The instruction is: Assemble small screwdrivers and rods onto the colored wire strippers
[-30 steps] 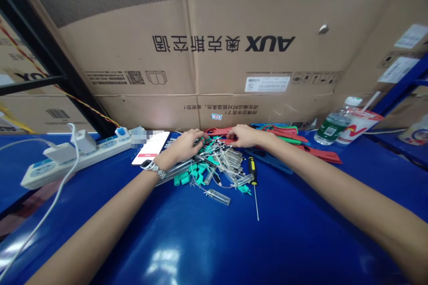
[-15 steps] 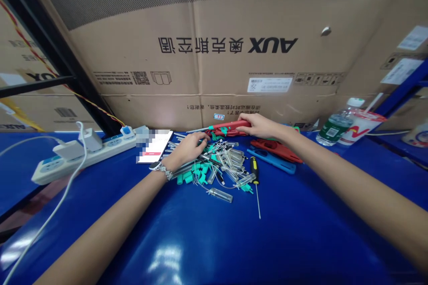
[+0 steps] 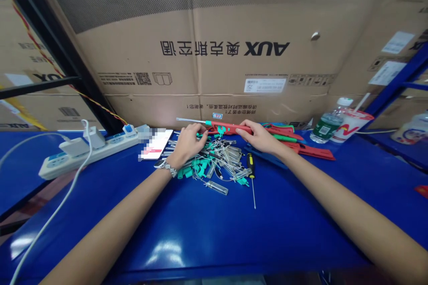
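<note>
My right hand (image 3: 256, 136) is closed around the rear of a red long-reach lighter (image 3: 230, 126) with a teal trigger and a thin metal barrel pointing left. My left hand (image 3: 189, 144), wearing a watch and bracelet, rests over the left side of a parts pile. Its thumb and curved fingers are apart, close below the barrel; the fingertips are partly hidden. In the pile lie clear plastic fuel tanks (image 3: 216, 187), teal plastic pieces (image 3: 197, 169), metal tubes and thin wires. A black-and-yellow screwdriver (image 3: 251, 169) lies right of it.
Red casings (image 3: 312, 150) and a blue casing (image 3: 267, 156) lie around my right forearm. A water bottle (image 3: 327, 124) and a cup with a straw (image 3: 351, 127) stand at the right. At left are a power strip (image 3: 110, 144) and a white card-like item (image 3: 162, 142). Cardboard (image 3: 200, 22) stands behind.
My right hand has drawn the lighter clear of the things behind, its barrel now raised further left. The red casings by my right forearm have shifted right. My left hand stays over the pile.
</note>
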`<state>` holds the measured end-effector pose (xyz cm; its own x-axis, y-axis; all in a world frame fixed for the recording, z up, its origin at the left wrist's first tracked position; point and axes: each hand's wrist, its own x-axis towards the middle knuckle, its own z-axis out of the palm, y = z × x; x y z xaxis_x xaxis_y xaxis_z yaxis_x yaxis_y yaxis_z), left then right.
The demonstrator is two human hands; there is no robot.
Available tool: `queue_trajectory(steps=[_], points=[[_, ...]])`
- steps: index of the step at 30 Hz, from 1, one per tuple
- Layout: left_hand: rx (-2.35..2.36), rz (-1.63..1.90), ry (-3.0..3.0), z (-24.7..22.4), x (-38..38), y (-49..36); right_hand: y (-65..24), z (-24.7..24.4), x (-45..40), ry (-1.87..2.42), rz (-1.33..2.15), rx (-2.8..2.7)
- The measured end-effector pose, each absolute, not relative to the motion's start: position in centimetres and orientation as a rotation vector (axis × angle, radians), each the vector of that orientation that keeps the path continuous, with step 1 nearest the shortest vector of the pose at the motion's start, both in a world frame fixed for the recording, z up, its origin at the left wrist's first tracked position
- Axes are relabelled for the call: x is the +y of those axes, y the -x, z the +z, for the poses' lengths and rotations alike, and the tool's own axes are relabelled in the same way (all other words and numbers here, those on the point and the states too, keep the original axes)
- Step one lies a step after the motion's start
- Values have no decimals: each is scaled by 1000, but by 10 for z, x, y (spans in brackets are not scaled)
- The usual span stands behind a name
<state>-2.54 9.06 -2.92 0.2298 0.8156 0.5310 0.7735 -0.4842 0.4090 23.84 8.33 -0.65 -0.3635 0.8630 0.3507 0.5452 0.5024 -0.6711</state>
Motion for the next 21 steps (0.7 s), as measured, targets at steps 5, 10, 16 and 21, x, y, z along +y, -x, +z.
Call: queue_trajectory(steps=[5, 10, 16, 21], points=[[1228, 1082, -1740, -17, 76, 11, -225, -17, 73, 1091, 655, -2003], [1132, 1105, -1383, -12, 61, 6, -215, -24, 60, 1032, 704, -1979], [1128, 1069, -1342, -4, 44, 10, -210, -29, 45, 1051, 621, -1938], [1224, 1106, -1512, -2, 38, 15, -207, -30, 39, 1109, 540, -1853]])
